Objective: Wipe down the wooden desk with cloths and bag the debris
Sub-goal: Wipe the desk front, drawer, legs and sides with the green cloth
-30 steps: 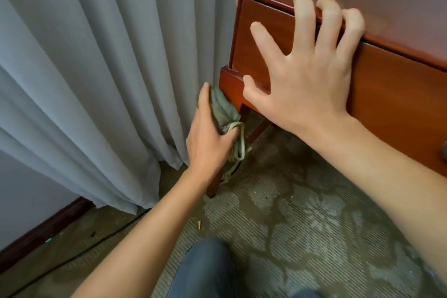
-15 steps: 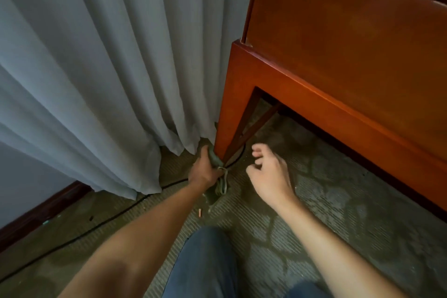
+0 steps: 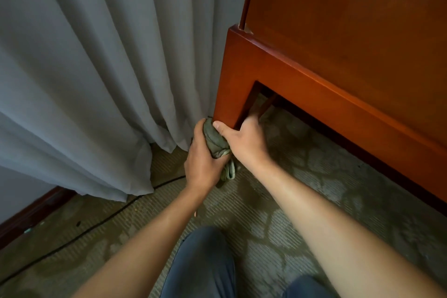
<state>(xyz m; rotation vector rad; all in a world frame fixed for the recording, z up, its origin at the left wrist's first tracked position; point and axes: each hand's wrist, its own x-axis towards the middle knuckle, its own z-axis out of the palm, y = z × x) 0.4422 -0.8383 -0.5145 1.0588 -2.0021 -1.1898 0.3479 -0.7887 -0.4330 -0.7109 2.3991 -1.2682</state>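
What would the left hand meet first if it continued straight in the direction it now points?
Most likely the desk leg. The left hand, closed on the green cloth, points up and away toward the leg's foot, already about touching it. The grey curtain hangs just beside; depth is hard to judge.

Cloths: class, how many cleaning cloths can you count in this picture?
1. A green cloth is bunched in the left hand at the foot of the desk leg, with the right hand beside it. Others may lie out of view.

Grey curtain (image 3: pixel 96 68), patterned carpet (image 3: pixel 302 176)
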